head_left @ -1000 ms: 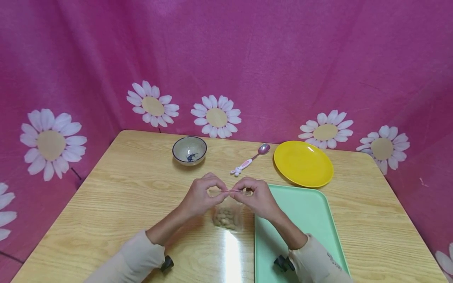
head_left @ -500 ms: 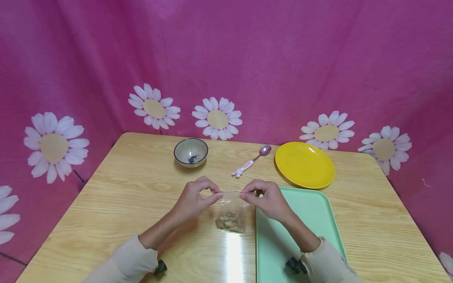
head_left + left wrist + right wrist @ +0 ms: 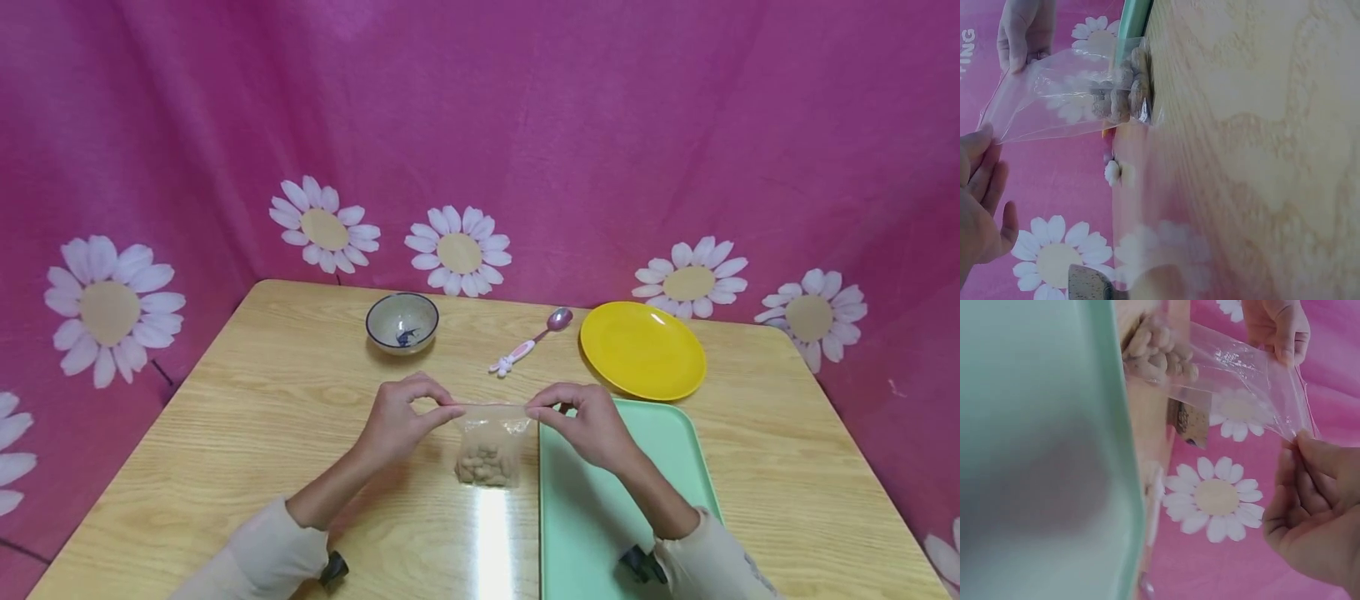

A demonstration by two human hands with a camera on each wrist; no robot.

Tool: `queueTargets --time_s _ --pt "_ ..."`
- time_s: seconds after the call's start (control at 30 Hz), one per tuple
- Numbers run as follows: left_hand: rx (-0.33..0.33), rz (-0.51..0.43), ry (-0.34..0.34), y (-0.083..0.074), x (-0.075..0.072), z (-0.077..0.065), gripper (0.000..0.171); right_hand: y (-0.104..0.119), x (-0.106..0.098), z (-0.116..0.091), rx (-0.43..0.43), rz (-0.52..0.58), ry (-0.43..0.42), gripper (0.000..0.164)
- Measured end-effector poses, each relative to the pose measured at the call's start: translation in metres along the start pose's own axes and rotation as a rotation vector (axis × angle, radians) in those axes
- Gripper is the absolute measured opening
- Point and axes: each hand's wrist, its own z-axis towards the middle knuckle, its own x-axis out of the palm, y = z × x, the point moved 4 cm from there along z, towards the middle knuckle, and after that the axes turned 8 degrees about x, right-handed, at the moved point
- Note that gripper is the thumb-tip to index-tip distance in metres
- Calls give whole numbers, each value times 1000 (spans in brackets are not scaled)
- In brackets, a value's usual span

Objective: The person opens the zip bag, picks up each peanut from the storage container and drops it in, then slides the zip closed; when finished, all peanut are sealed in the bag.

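A clear zip bag (image 3: 492, 431) hangs upright over the table, with several unshelled peanuts (image 3: 482, 468) gathered at its bottom. My left hand (image 3: 399, 422) pinches the left end of its top edge between thumb and fingers. At the opposite end my right hand (image 3: 587, 423) pinches the same edge, which is stretched straight between the hands. A thin red line along the bag's mouth shows in the right wrist view, where the peanuts (image 3: 1159, 350) sit low, close over the wood. In the left wrist view the bag (image 3: 1054, 94) looks taut near the mouth.
A green tray (image 3: 630, 500) lies under my right forearm, its left edge beside the bag. Farther back on the wooden table (image 3: 247, 400) stand a bowl (image 3: 402, 322), a spoon (image 3: 522, 350) with a rabbit handle, and a yellow plate (image 3: 642, 350). A pink flowered curtain (image 3: 525, 150) hangs behind.
My hands, close together at the middle of the bag's top edge a second ago, have slid apart to its two ends. The bag's top is now spread out flat.
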Motion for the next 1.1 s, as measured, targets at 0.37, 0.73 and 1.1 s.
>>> queueTargets --time_s 0.37,0.73,1.1 --pt "-44 -102 156 -11 -8 -8 10 3 3 -5 47 169 309 19" --pt "-219 -335 300 7 -6 -3 17 -8 16 5 213 322 434 28" --pt "-419 -246 125 53 21 21 11 -40 32 48 422 221 310 17"
